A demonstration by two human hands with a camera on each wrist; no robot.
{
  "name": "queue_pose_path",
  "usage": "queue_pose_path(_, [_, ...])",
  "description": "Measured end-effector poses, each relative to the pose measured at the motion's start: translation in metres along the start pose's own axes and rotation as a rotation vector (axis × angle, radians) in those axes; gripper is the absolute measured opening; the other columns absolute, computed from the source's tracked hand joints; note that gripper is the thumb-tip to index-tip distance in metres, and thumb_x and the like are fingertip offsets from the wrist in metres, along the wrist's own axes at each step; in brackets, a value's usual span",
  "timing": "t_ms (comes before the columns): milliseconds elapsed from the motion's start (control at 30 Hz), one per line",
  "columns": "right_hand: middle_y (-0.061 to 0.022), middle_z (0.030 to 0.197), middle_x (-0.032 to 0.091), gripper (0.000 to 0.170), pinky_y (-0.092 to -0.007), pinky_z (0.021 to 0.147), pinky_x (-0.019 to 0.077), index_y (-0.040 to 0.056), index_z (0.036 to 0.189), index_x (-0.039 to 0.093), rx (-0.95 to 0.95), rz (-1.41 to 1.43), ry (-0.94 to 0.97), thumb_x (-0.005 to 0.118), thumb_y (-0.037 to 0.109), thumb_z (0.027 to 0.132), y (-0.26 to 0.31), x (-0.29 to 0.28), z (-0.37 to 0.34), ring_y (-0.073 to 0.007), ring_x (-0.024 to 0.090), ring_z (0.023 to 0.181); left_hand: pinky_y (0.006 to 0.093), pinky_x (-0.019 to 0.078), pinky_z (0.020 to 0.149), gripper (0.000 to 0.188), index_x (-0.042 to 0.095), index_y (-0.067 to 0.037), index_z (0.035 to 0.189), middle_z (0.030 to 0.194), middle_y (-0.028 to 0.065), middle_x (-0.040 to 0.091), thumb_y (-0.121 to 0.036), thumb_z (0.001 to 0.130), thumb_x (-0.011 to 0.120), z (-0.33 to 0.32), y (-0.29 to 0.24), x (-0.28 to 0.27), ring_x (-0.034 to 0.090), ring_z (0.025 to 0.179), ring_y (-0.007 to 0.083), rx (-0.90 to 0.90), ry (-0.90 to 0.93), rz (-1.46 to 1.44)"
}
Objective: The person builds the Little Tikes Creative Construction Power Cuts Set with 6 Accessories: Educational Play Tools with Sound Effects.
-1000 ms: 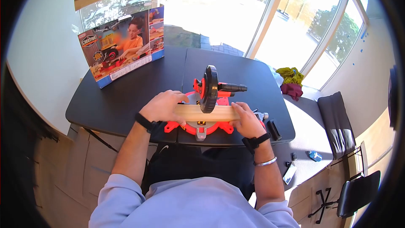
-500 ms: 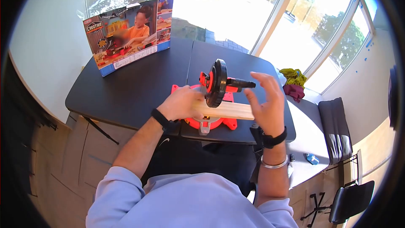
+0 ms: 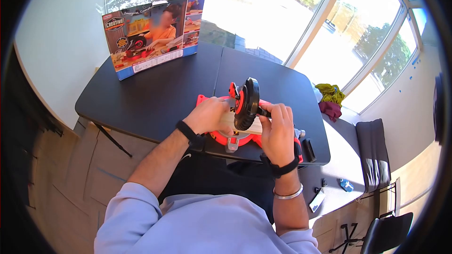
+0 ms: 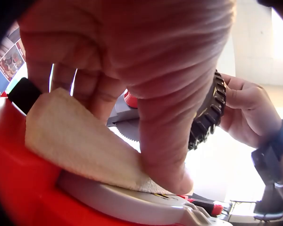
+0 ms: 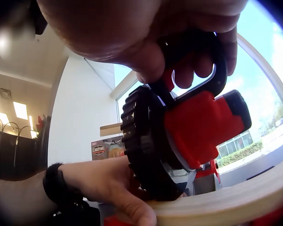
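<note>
A red and black toy miter saw (image 3: pixel 247 103) stands on its red base (image 4: pixel 14 155) near the table's front edge. Across that base lies a pale wooden plank (image 4: pixel 75 136), its angled end showing in the left wrist view. My left hand (image 3: pixel 210 116) grips the plank left of the blade guard, thumb on the near side and fingers behind. My right hand (image 3: pixel 278 136) is curled round the saw's black loop handle (image 5: pixel 219 70). Just below, the ridged black guard (image 5: pixel 148 146) comes down close over the plank in the right wrist view. A toothed grey blade (image 4: pixel 126 133) shows behind my left thumb.
A printed cardboard box (image 3: pixel 155 37) stands at the back left of the dark folding table (image 3: pixel 155 94). A small black object (image 3: pixel 309 150) lies near the right edge. Bunched clothes (image 3: pixel 329 94) sit beyond, and an office chair (image 3: pixel 388 233) is at lower right.
My right hand has let go of the plank's right end, lifted, and taken hold of the saw handle. The saw head now sits slightly lower. My left hand stays on the plank.
</note>
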State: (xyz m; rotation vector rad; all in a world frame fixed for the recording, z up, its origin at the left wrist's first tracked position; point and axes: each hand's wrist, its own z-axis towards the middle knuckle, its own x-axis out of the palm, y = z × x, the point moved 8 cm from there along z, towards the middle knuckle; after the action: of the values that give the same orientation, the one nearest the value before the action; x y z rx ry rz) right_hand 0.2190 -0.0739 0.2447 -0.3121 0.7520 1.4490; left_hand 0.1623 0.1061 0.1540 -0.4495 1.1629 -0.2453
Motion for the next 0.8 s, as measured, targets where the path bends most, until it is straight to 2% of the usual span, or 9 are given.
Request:
queue_pose_path(200, [-0.0156,0.098,0.065,0.03,-0.0499,0.08,0.0493,0.0017,0.111,0.061,0.01,-0.006,0.042,0.079,-0.001,0.087,0.003,0.014,-0.028,-0.0402,0.059,0.093,0.0483,0.0578,0.088,0.063,0.074,0.003,0.101,0.103,0.0199,0.073,-0.039,0.061,0.099,0.002,0.0,0.003,0.071,0.101,0.0419,0.003,0.067,-0.068])
queue_pose_path(267, [-0.0159,0.097,0.065,0.029,-0.0498,0.08,0.0491,0.0015,0.111,0.061,0.015,-0.008,0.047,0.08,0.003,0.089,0.003,0.016,-0.03,-0.0403,0.059,0.092,0.0483,0.0575,0.088,0.065,0.074,0.003,0.102,0.103,0.0209,0.072,-0.039,0.06,0.1,0.003,0.007,0.008,0.071,0.102,0.0421,-0.014,0.082,-0.093])
queue_pose_path(333, [-0.0161,0.096,0.065,0.029,-0.0498,0.08,0.0488,0.0013,0.111,0.061,0.024,-0.015,0.046,0.08,0.007,0.091,0.004,0.016,-0.032,-0.0403,0.059,0.092,0.0467,0.0596,0.085,0.059,0.076,0.003,0.096,0.093,0.0202,0.075,-0.035,0.06,0.101,0.005,0.005,0.005,0.075,0.093,0.0393,0.058,0.003,-0.062])
queue_pose_path(400, [-0.0164,0.096,0.065,0.029,-0.0496,0.08,0.0483,0.0007,0.11,0.06,0.007,-0.032,0.037,0.079,0.016,0.095,0.008,0.014,-0.033,-0.0399,0.058,0.09,0.0466,0.0596,0.085,0.059,0.076,0.003,0.097,0.094,0.0204,0.075,-0.035,0.061,0.101,0.005,0.007,0.005,0.075,0.093,0.0395,0.066,0.015,-0.059])
queue_pose_path(467, [-0.0164,0.096,0.065,0.03,-0.0493,0.08,0.048,0.0005,0.11,0.06,-0.001,-0.053,0.032,0.079,0.019,0.097,0.009,0.015,-0.035,-0.0396,0.058,0.09,0.0465,0.0597,0.086,0.059,0.076,0.004,0.098,0.094,0.0207,0.075,-0.035,0.061,0.101,0.005,0.006,0.004,0.075,0.094,0.0398,0.075,0.028,-0.06])
queue_pose_path(500, [-0.0164,0.096,0.065,0.031,-0.049,0.08,0.0477,0.0003,0.11,0.06,-0.013,-0.072,0.027,0.078,0.022,0.098,0.009,0.016,-0.036,-0.0393,0.057,0.089,0.0477,0.0582,0.088,0.062,0.074,0.003,0.1,0.099,0.0207,0.073,-0.037,0.061,0.1,0.006,0.008,0.006,0.073,0.098,0.0412,0.055,0.063,-0.072])
queue_pose_path(533, [-0.0164,0.096,0.065,0.031,-0.049,0.08,0.0477,0.0003,0.11,0.06,-0.009,-0.074,0.029,0.078,0.022,0.098,0.007,0.018,-0.039,-0.0393,0.057,0.089,0.0489,0.0567,0.09,0.064,0.073,0.003,0.102,0.103,0.0208,0.072,-0.039,0.061,0.099,0.005,0.009,0.009,0.07,0.101,0.0427,0.036,0.098,-0.082])
queue_pose_path(800, [-0.0151,0.095,0.064,0.026,-0.0497,0.079,0.0466,0.0016,0.108,0.06,-0.017,-0.112,0.035,0.075,0.021,0.099,0.005,0.016,-0.031,-0.038,0.056,0.087,0.0488,0.0562,0.091,0.065,0.073,0.003,0.104,0.104,0.0216,0.071,-0.041,0.063,0.098,0.003,0.007,0.005,0.07,0.103,0.0422,-0.007,0.11,-0.063])
